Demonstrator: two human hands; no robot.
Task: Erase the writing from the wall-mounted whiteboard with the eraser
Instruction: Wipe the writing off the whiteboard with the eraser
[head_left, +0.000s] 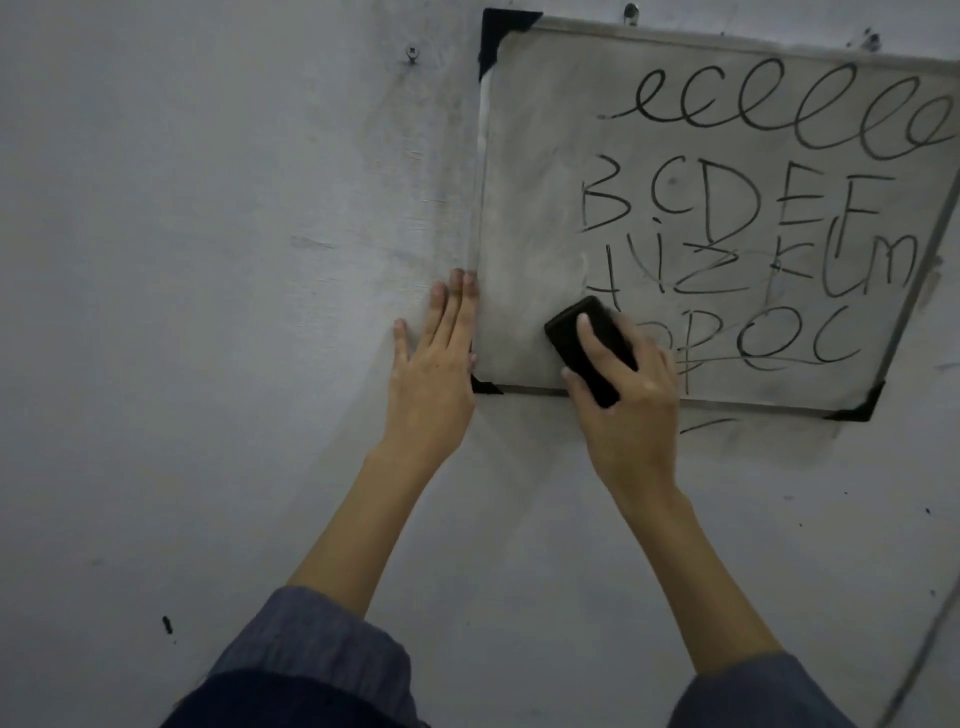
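Observation:
A whiteboard (530, 208) with black corner caps hangs on the wall at the upper right. Black marker writing (737, 208) covers its middle and right: a row of loops on top, then rows of capital letters. The board's left strip is smudged grey with no letters. My right hand (631, 395) grips a black eraser (584, 338) and presses it on the board near the lower left, at the start of the bottom row. My left hand (434, 364) lies flat with straight fingers on the wall, its fingertips touching the board's left frame edge.
The grey wall (208, 260) around the board is scuffed, with dark smudges below the board's lower edge. A screw (412, 53) sticks out of the wall left of the board's top corner. A thin cable (919, 670) runs down at the lower right.

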